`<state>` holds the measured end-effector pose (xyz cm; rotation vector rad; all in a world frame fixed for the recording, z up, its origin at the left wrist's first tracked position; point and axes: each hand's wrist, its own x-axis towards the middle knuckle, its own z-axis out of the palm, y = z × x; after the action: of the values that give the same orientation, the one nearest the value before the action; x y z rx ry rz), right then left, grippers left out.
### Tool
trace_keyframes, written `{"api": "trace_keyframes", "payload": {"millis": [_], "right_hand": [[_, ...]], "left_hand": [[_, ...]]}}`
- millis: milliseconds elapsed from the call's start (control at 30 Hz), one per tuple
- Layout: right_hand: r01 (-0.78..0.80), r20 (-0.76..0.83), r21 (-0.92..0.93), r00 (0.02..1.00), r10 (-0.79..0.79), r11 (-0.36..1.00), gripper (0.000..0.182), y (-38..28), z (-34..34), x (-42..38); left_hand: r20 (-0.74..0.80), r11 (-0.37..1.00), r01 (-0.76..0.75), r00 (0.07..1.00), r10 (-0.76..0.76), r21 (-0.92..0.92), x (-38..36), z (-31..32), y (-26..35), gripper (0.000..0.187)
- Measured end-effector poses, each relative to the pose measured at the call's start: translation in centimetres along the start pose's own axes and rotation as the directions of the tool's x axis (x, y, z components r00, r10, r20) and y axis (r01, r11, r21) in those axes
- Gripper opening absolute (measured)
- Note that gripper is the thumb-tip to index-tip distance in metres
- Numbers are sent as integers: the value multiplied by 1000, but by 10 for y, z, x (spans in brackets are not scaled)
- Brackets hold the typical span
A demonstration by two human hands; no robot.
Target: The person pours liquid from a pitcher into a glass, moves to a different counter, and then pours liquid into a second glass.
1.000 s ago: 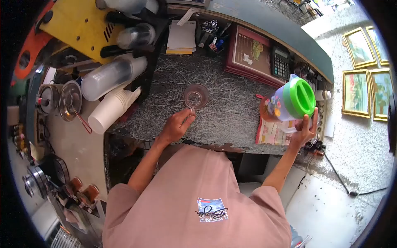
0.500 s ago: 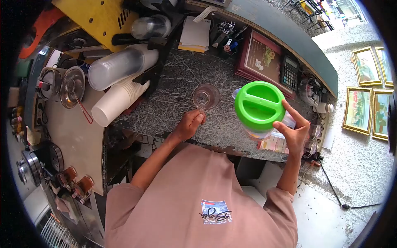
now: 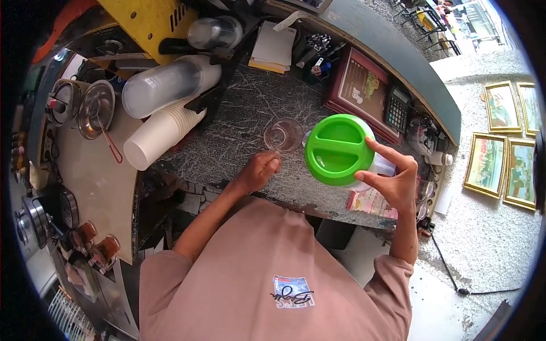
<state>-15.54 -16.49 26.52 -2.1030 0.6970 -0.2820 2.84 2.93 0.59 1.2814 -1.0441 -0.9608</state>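
Since right hand (image 3: 398, 183) grips the jug (image 3: 339, 154) just beside left hand (image 3: 257, 172) and its pinched glass (image 3: 284, 136), a bump could tip that (imo).

The body of the pitcher with a round green plastic lid (image 3: 339, 150) is largely hidden beneath that lid and behind the fingers of the right hand (image 3: 398, 181), leaving its contents out of sight, while the closed fingertips of the left hand (image 3: 260, 171) conceal whatever they grip at the clear glass cup (image 3: 284, 136). Small print on the maroon-edged menu (image 3: 364, 82) is too fine to read, and the far street scene (image 3: 435, 25) appears blurred. A gold-framed picture (image 3: 526, 108) on the pale wall is cut off by the view's dark curved edge.
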Motion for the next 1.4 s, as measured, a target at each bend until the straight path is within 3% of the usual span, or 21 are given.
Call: {"api": "trace_keyframes", "payload": {"millis": [400,567,1400], "right_hand": [[37,125,-91,992,-26,995,64,-15,3,17],[66,167,-127,985,-45,990,65,-18,4,21],[-23,195,-157,979,54,987,66,-36,-3,24]], "left_hand": [[9,1000,-14,1000,14,19,2,-1,4,31],[26,999,45,999,-45,-22,1,-2,8,30],[26,1000,-13,1000,13,0,3,-3,6,29]]}}
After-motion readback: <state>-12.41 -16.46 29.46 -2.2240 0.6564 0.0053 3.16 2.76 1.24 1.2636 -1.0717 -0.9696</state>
